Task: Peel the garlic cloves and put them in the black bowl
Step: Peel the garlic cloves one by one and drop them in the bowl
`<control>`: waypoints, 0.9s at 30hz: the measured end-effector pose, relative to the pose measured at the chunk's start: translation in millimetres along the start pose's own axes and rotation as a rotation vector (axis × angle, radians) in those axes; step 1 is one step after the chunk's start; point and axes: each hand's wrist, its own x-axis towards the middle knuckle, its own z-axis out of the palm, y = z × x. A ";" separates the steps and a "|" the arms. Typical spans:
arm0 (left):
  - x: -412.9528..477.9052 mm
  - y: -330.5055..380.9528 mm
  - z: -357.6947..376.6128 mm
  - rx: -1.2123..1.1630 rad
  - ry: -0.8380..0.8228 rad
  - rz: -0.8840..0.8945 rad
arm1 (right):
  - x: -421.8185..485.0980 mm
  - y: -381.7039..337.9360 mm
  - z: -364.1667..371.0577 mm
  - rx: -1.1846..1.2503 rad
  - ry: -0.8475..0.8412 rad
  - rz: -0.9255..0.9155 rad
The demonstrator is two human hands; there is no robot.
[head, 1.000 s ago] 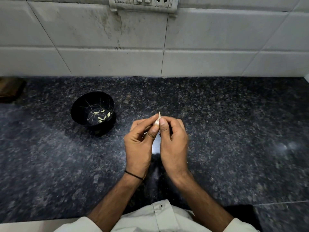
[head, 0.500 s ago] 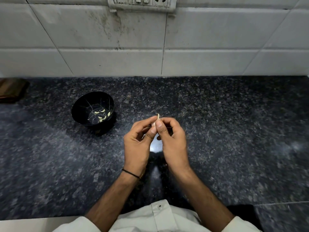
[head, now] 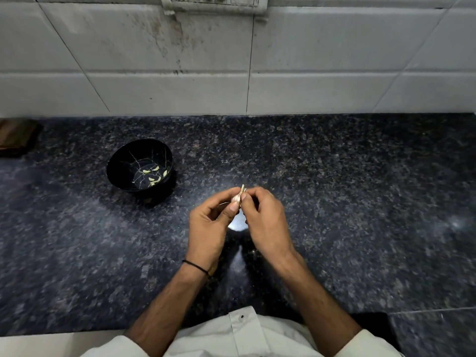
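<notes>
Pinching papery garlic clove between left hand and right hand; hard tug could flick it beyond fingertips, missing round black bowl.

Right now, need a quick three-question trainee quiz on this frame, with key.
1. Multiple choice: the black bowl stands on the countertop A) left of both hands, B) right of both hands, C) between them.
2. True or false: the left hand and right hand both pinch the garlic clove.
3. Short answer: what are the pale pieces in the bowl?
Key: 1 A; 2 true; 3 peeled garlic cloves.
</notes>
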 end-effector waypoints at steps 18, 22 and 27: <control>4.1 -12.3 3.4 0.022 -0.004 -0.020 | -6.5 12.9 13.7 0.522 0.132 0.178; 3.8 -17.2 3.0 0.068 0.017 -0.017 | -9.1 15.3 14.8 0.495 0.148 0.169; 4.6 -19.8 -3.7 0.285 0.007 0.102 | -12.0 12.0 8.2 0.342 0.130 0.111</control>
